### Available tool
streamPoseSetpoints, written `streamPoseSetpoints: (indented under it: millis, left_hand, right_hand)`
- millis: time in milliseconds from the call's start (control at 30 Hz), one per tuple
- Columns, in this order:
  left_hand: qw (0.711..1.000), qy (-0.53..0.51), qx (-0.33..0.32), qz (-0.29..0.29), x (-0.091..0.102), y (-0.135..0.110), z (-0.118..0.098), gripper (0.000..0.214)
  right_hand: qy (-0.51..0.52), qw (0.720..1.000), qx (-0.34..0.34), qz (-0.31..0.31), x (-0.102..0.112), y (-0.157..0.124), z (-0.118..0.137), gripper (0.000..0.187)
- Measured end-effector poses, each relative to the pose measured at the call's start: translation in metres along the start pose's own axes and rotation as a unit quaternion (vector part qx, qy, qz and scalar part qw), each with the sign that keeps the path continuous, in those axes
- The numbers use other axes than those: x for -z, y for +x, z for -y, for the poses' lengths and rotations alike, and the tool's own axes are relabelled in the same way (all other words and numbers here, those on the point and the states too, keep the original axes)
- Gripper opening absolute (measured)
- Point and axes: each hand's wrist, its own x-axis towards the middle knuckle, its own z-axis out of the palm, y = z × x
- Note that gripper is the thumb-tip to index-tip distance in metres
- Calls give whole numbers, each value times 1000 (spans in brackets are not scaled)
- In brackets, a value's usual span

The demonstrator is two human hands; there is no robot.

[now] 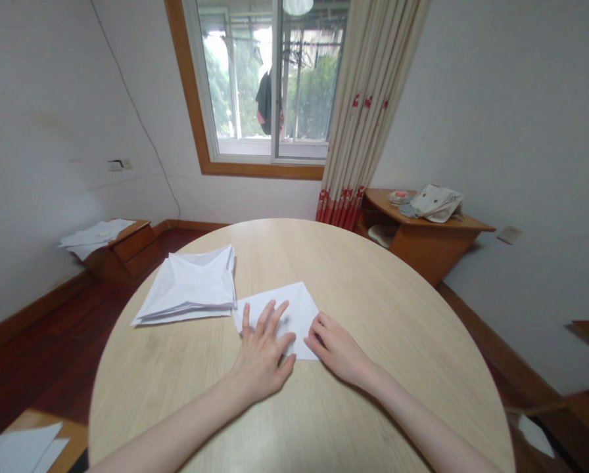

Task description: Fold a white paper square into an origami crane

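A white sheet of paper (300, 305) with a slanted right edge, apparently folded, lies on the round wooden table (373, 295). My left hand (267, 348) is over its left and middle part, fingers spread and touching it. At the paper's right edge is my right hand (331, 341), its fingers curled and pinched together on that edge. The fingertips hide part of the edge. Just left of the sheet, a stack of folded white papers (200, 279) rests on the table, its top piece creased.
A small cabinet (137, 246) with papers stands by the left wall. Behind the table on the right, a corner desk (423, 246) carries a pale cloth bag (437, 202). More white sheets (21, 450) lie at the lower left. A curtain (361, 131) hangs beside the window.
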Motion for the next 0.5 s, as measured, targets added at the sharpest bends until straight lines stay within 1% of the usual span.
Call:
streamPoseSetpoints:
  millis: [100, 167, 233, 333, 433, 500]
  left_hand:
    - [1000, -18, 16, 3, 0, 1, 0, 20]
    - [999, -27, 26, 4, 1, 2, 0, 21]
    - [999, -29, 32, 5, 1, 4, 1, 24]
    - [999, -25, 36, 3, 2, 4, 1, 28]
    - [999, -18, 38, 4, 1, 5, 2, 30]
    - [999, -14, 38, 7, 1, 5, 2, 31]
  right_hand:
    - [-12, 1000, -4, 4, 1, -1, 2, 13]
    - [-42, 999, 1, 0, 2, -2, 5, 8]
    - [-95, 995, 20, -6, 3, -3, 10, 5]
    - [-155, 986, 64, -5, 6, -4, 16, 7]
    - [-141, 985, 94, 15, 8, -5, 16, 7]
    - [-115, 988, 98, 27, 8, -5, 14, 9]
